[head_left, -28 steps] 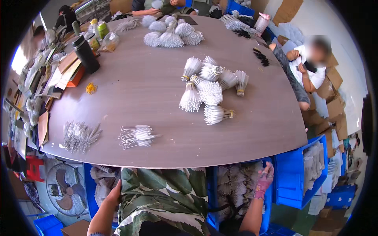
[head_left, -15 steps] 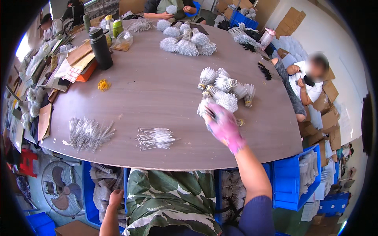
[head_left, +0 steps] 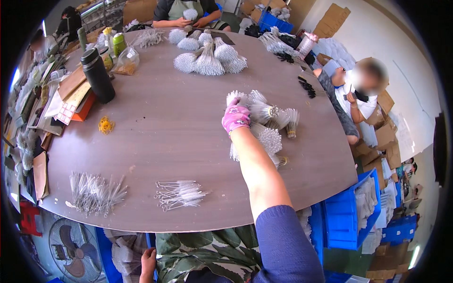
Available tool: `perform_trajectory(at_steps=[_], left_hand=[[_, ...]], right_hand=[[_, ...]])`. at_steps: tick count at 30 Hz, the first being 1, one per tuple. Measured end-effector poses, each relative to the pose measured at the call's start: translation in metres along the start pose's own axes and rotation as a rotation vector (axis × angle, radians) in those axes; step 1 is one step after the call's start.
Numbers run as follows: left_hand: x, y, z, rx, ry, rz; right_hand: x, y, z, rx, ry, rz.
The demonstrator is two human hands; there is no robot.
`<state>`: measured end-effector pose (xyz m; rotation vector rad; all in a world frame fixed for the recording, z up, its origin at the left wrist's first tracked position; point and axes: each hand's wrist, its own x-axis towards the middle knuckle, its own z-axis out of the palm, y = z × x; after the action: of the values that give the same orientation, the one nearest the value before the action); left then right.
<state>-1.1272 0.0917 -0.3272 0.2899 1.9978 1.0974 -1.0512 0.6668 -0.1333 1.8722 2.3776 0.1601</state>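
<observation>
My right hand (head_left: 236, 117), in a pink patterned glove, is closed round a bundle of small white wire brushes (head_left: 235, 97) at the far left of a cluster. Its bristle ends show above my fingers. More brush bundles (head_left: 269, 139) lie right beside and below that hand, some bound with yellow bands. Low at the table's near side, my bare left hand (head_left: 148, 259) is curled by the edge of a blue bin of white brush bundles (head_left: 126, 252); what it holds, if anything, is hidden. Two loose brush piles (head_left: 96, 192) (head_left: 179, 194) lie near the front edge.
Yellow rubber bands (head_left: 106, 125) lie on the brown table (head_left: 165, 141). A black flask (head_left: 98, 78) stands at the left by papers. More bundles (head_left: 207, 59) sit at the far side, where a person holds one. Another person sits at the right. A fan (head_left: 74, 247) stands below left.
My right hand has moved away from me, from the near side of the cluster to its far-left bundle, and closed on it. My view has shifted; my left hand stays low by the bin.
</observation>
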Motion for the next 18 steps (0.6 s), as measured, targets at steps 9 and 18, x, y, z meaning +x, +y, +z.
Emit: perform_trajectory(at_steps=[9,18], left_hand=[[0.03,0.017,0.013,0.083,-0.063,0.094],[0.007,0.049,0.012,0.273,0.154,0.248]], right_hand=[[-0.077,0.029,-0.028,0.058,0.007,-0.366],[-0.059,0.16,-0.059,0.683,0.187,-0.372]])
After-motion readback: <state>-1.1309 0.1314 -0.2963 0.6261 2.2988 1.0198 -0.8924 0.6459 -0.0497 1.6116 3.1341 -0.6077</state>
